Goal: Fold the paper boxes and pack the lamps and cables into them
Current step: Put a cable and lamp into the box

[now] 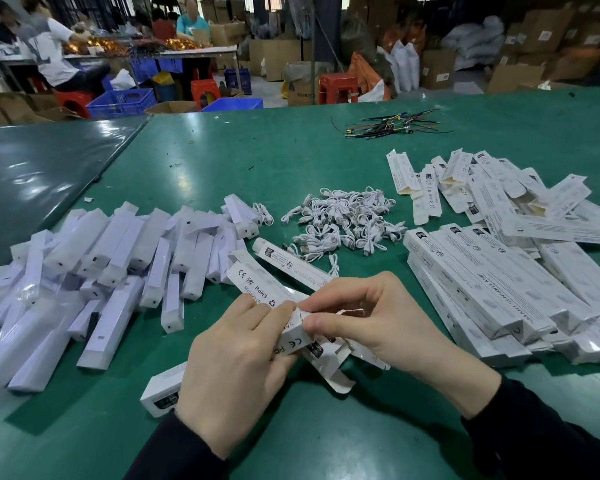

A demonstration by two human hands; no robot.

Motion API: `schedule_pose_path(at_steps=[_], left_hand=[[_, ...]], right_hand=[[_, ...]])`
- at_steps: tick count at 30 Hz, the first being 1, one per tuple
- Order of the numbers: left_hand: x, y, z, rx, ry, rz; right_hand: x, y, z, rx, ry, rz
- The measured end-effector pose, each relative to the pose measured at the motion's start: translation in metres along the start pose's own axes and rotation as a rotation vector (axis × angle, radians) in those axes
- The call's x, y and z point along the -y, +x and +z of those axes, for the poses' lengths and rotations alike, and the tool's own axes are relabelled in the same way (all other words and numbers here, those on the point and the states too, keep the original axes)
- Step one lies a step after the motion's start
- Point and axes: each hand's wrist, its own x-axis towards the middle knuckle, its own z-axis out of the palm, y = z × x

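Note:
My left hand (236, 362) grips a long white paper box (297, 336) near its open end, low in the middle of the head view. My right hand (368, 320) pinches a flap at that same end, fingertips touching the box. The box's far end (161, 393) pokes out below my left wrist. A heap of white lamps (111, 258) wrapped in plastic lies to the left. White coiled cables (343, 220) are piled in the centre. Flat and folded boxes (499, 244) are stacked on the right. Two more boxes (288, 265) lie just beyond my hands.
The green table (222, 161) stretches ahead, with a bundle of dark thin wires (392, 126) at the far side. A second, darker table (42, 168) adjoins on the left. Behind are people at another table, red stools, blue crates and cardboard cartons.

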Motion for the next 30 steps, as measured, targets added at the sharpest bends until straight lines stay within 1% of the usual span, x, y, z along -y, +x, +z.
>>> schedule_pose_path(at_steps=[4,6,10,14,16,21,30], left_hand=[[-0.002,0.001,-0.003,0.008,-0.014,-0.015],[-0.002,0.001,-0.004,0.005,0.022,-0.007],[-0.001,0.001,-0.001,0.025,0.084,0.002],[-0.001,0.002,-0.001,0.008,0.111,0.0],[-0.001,0.003,-0.003,0.008,0.103,-0.017],[0.0,0.005,-0.006,0.047,0.115,0.011],[-0.001,0.006,-0.009,0.025,0.077,0.006]], right_hand=[[-0.005,0.0,0.002,-0.028,0.022,-0.088],[-0.008,-0.001,0.004,-0.06,0.016,-0.136],[-0.013,-0.003,0.007,-0.114,-0.073,-0.265],[-0.012,-0.003,0.006,-0.108,-0.095,-0.351],[-0.013,-0.003,0.005,-0.12,-0.108,-0.368],[-0.015,0.0,0.004,-0.106,-0.15,-0.383],[-0.017,0.0,0.005,-0.112,-0.168,-0.46]])
